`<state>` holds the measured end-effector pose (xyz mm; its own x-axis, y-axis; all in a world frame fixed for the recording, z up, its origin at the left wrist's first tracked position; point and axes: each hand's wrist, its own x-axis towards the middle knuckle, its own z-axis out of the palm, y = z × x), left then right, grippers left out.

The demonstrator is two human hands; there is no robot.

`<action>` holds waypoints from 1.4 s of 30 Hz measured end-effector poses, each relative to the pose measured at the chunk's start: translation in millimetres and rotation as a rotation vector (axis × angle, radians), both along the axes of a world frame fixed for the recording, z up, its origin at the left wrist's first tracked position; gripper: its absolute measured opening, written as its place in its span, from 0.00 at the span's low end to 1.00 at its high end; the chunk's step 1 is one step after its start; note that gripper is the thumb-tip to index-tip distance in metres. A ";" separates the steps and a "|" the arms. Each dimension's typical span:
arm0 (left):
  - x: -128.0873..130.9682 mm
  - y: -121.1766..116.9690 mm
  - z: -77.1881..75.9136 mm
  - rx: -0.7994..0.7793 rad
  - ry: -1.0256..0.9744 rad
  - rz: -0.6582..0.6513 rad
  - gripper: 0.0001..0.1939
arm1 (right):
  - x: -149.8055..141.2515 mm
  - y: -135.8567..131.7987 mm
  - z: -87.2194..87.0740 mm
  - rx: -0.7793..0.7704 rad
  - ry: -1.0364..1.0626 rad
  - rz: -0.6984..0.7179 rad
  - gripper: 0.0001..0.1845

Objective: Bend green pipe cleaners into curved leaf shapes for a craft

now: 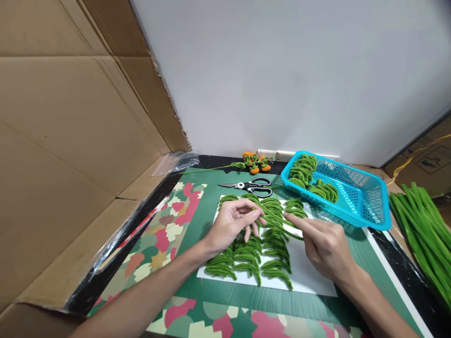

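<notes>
My left hand (236,219) is over the white sheet, thumb and forefinger pinched on one end of a green pipe cleaner (282,226). The fuzzy stem slants down to my right hand (326,244), where its other end meets the curled fingers. My right forefinger stretches out above the stem; the thumb is hidden. Beneath both hands, rows of folded, curved green pipe-cleaner pieces (276,265) lie on the white paper (306,279). Part of these rows is covered by my left hand.
Black-handled scissors (252,187) lie behind the paper, near orange pipe-cleaner flowers (254,162). A blue basket (369,202) at back right holds more green pieces (303,169). Long green pipe cleaners (423,230) lie at far right. Cardboard (70,117) walls the left side.
</notes>
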<state>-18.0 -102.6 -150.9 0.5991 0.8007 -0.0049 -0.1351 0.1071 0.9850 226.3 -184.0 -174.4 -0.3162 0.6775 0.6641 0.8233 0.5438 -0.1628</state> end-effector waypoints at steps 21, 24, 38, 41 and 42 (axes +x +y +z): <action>2.5 2.3 1.2 -0.155 -0.026 -0.058 0.16 | 0.3 -7.6 -1.9 -0.042 0.081 -0.036 0.24; 2.3 0.9 1.6 -0.140 0.004 -0.050 0.17 | -0.5 -6.3 -1.1 -0.035 -0.005 -0.019 0.25; 1.6 1.1 -1.2 -0.195 -0.047 -0.081 0.15 | 6.0 -9.2 -3.9 -0.003 0.169 -0.014 0.27; 2.8 -0.4 0.2 -0.183 -0.044 -0.074 0.17 | 6.8 -8.1 -2.4 0.010 0.052 0.007 0.26; 3.2 -0.7 0.7 -0.181 -0.044 -0.068 0.18 | 6.5 -7.9 -2.1 0.008 0.026 0.012 0.25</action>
<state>-14.8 -103.4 -150.2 0.6548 0.7465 -0.1180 -0.1638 0.2925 0.9421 232.8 -191.9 -176.5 -0.3064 0.6682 0.6779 0.8124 0.5548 -0.1797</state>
